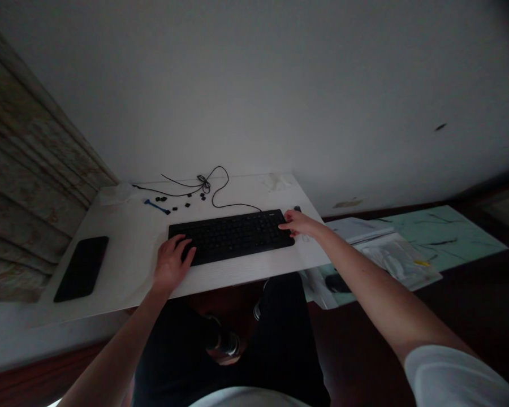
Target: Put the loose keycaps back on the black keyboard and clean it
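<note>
A black corded keyboard lies on the white table, its keys facing up. My left hand rests over its left end, fingers spread apart and touching the keys and frame. At the opposite end, my right hand grips the right edge, with the thumb on top and the other fingers partly hidden. From the keyboard's back edge a thin black cable runs away, loops, and is tied in a bundle. Several small black keycap-like pieces lie behind the keyboard, beside a slim blue tool.
A black phone or tablet lies at the left of the white table. Clear plastic sits in the back left corner. A wall closes off the back, a curtain the left. Plastic bags lie on a marbled surface at right.
</note>
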Tool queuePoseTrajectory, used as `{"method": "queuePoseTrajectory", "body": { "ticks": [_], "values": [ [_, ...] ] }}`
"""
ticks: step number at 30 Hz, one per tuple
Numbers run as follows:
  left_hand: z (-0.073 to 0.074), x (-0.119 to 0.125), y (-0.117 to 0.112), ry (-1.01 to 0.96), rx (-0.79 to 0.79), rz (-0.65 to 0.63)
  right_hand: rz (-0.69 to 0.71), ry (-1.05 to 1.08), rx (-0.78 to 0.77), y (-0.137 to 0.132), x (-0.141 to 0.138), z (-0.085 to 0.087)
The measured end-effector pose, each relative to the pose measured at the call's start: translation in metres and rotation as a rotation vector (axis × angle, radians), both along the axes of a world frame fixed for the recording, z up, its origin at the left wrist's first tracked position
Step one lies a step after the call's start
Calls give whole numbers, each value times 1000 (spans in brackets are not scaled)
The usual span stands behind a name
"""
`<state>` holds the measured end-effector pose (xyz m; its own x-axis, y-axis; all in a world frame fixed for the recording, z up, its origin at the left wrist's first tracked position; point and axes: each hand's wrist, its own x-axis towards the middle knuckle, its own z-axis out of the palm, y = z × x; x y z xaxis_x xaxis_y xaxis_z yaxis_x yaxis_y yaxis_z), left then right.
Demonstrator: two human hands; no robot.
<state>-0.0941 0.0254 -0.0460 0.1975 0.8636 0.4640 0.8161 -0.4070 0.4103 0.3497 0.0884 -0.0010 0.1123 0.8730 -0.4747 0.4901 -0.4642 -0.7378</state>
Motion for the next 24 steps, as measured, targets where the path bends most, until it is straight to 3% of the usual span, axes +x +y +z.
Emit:
{"method": "queuePoseTrajectory", "body": {
  "ticks": [7, 10, 13, 16, 20, 24],
  "values": [
    [0, -1, 0, -18, -19, 14, 39, 60, 84, -10, 5, -7],
    [0, -2, 1, -25, -29, 28, -132, 111, 237, -19, 2, -17],
    [0, -3, 2, -28, -35, 34, -367, -12, 463, -29, -7, -32],
    [2, -2, 2, -37, -37, 38, -426, -168, 662, -38, -16, -45],
    [5, -1, 1, -47, -38, 35, -498, -249, 750, -47, -27, -54],
    [6, 0, -2, -90, -43, 46, -554, -310, 756, -48, -36, -52]
  ]
}}
